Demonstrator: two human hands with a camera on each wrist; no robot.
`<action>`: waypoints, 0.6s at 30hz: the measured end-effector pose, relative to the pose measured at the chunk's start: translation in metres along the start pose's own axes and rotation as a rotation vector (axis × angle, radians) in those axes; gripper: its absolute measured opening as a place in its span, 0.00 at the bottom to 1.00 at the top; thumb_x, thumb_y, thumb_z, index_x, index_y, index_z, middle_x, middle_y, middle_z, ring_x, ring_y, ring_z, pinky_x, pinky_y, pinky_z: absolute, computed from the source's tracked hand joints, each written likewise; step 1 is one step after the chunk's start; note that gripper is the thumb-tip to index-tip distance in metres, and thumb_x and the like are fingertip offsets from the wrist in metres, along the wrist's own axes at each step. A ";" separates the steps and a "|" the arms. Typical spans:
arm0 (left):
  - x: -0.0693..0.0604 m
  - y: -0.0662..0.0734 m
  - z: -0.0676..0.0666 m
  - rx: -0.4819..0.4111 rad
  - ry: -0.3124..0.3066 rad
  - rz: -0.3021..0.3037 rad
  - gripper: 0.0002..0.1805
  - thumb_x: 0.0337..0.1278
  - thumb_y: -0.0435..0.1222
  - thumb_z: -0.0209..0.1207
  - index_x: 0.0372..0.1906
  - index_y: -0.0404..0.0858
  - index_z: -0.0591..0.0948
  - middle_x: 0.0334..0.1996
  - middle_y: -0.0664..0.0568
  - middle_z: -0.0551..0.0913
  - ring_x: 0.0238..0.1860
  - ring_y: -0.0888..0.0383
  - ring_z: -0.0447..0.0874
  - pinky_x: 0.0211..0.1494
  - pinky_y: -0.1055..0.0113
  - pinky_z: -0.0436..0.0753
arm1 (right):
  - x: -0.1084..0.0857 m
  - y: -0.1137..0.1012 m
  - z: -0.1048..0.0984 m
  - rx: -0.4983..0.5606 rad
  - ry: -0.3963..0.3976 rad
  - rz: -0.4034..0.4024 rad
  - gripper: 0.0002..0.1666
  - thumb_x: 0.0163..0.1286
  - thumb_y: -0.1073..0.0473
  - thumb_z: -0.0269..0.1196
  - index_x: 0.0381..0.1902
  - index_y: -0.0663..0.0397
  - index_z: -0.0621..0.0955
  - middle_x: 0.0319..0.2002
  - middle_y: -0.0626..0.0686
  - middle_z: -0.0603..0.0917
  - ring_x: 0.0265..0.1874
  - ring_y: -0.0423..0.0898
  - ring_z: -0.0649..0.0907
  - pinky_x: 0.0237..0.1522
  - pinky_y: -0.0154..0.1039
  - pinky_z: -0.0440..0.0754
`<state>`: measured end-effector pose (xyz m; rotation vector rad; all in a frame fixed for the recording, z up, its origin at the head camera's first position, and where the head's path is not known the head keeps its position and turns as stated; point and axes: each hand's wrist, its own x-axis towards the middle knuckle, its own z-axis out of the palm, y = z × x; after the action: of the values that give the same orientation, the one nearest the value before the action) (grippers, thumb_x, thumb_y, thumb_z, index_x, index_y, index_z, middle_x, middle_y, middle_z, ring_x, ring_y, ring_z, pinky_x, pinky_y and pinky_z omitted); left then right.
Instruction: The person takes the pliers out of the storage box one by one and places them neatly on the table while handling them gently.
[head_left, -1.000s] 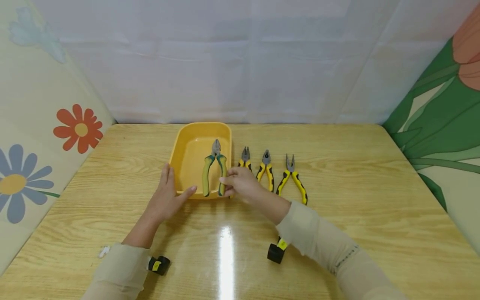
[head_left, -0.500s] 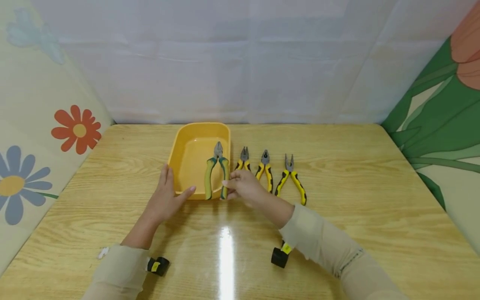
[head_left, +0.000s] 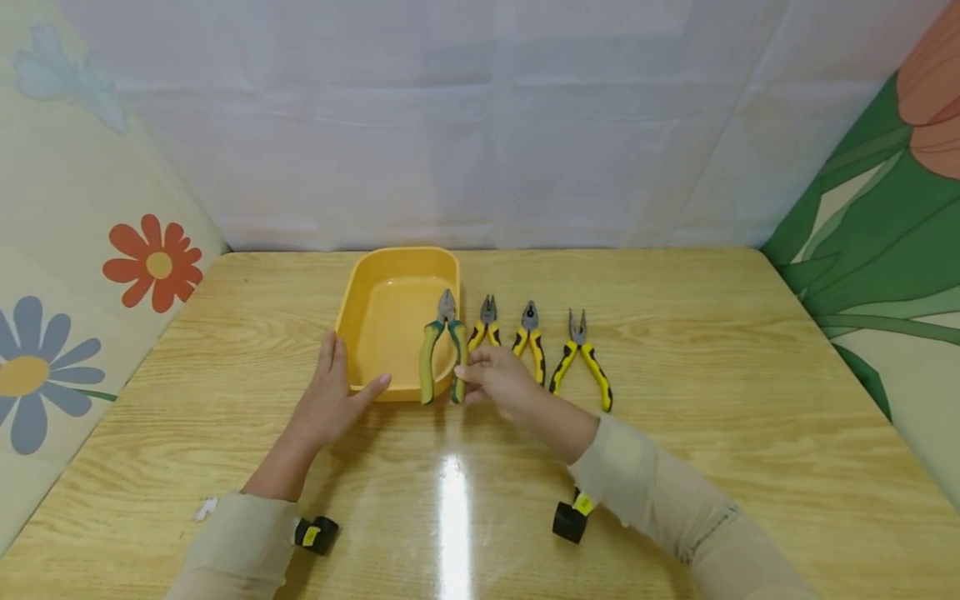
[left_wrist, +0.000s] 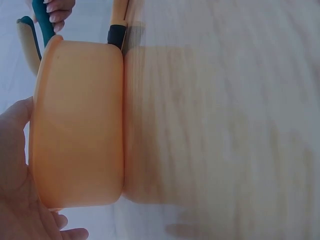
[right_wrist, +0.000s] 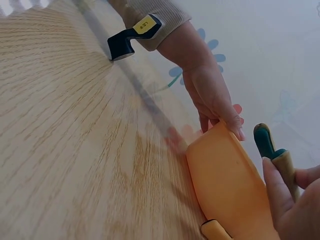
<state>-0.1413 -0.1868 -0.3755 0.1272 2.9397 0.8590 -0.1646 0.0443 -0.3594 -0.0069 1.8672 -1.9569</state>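
My right hand [head_left: 504, 385] pinches one handle of the green-and-yellow pliers [head_left: 427, 367] between thumb and fingers. They hang over the right side of a yellow plastic tray [head_left: 367, 292], metal nose pointing away and handles spread. My left hand [head_left: 324, 408] rests at the tray's front left corner, its thumb along the front rim and its fingers against the left side. In the left wrist view, the tray's outer wall [left_wrist: 80, 125] stands on the table. The right wrist view shows the thumb and fingers on the pliers' handle [right_wrist: 285, 167].
Right of the tray, three black-and-yellow pliers lie in a row: the nearest pair [head_left: 489, 310], a middle pair [head_left: 530, 317] and a far-right pair [head_left: 578, 333]. My right hand partly covers the first two. A small white scrap [head_left: 206, 508] lies by the left sleeve.
My right hand has shifted right and slightly toward me with the green-and-yellow pliers, from inside the tray's outline to its right rim. The left hand has stayed on the tray.
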 end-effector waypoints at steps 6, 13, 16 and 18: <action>0.000 0.000 0.000 0.004 0.004 0.001 0.53 0.50 0.62 0.42 0.63 0.29 0.32 0.64 0.40 0.25 0.62 0.37 0.40 0.57 0.44 0.52 | -0.002 0.001 -0.005 -0.029 0.015 -0.004 0.07 0.60 0.71 0.53 0.35 0.74 0.71 0.26 0.59 0.75 0.21 0.45 0.76 0.31 0.42 0.79; 0.000 0.001 -0.001 0.006 0.002 0.005 0.53 0.51 0.62 0.42 0.63 0.28 0.33 0.64 0.41 0.25 0.62 0.37 0.40 0.57 0.44 0.52 | -0.004 0.002 -0.011 -0.013 0.035 -0.003 0.07 0.60 0.71 0.53 0.36 0.74 0.71 0.27 0.58 0.74 0.21 0.44 0.75 0.32 0.43 0.78; 0.000 0.001 0.000 0.004 0.001 0.003 0.53 0.50 0.62 0.42 0.63 0.28 0.33 0.64 0.41 0.25 0.62 0.37 0.40 0.57 0.44 0.52 | -0.005 0.003 -0.014 -0.010 0.034 -0.008 0.07 0.60 0.72 0.52 0.35 0.74 0.70 0.25 0.56 0.74 0.20 0.43 0.75 0.32 0.43 0.78; 0.000 0.001 0.000 0.001 0.001 0.002 0.53 0.50 0.62 0.42 0.63 0.28 0.32 0.64 0.41 0.25 0.62 0.38 0.40 0.57 0.44 0.52 | -0.006 0.004 -0.016 -0.017 0.034 -0.008 0.06 0.60 0.71 0.52 0.35 0.73 0.70 0.24 0.55 0.73 0.20 0.43 0.75 0.32 0.43 0.78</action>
<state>-0.1409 -0.1864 -0.3747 0.1299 2.9411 0.8583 -0.1631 0.0616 -0.3631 0.0136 1.9079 -1.9577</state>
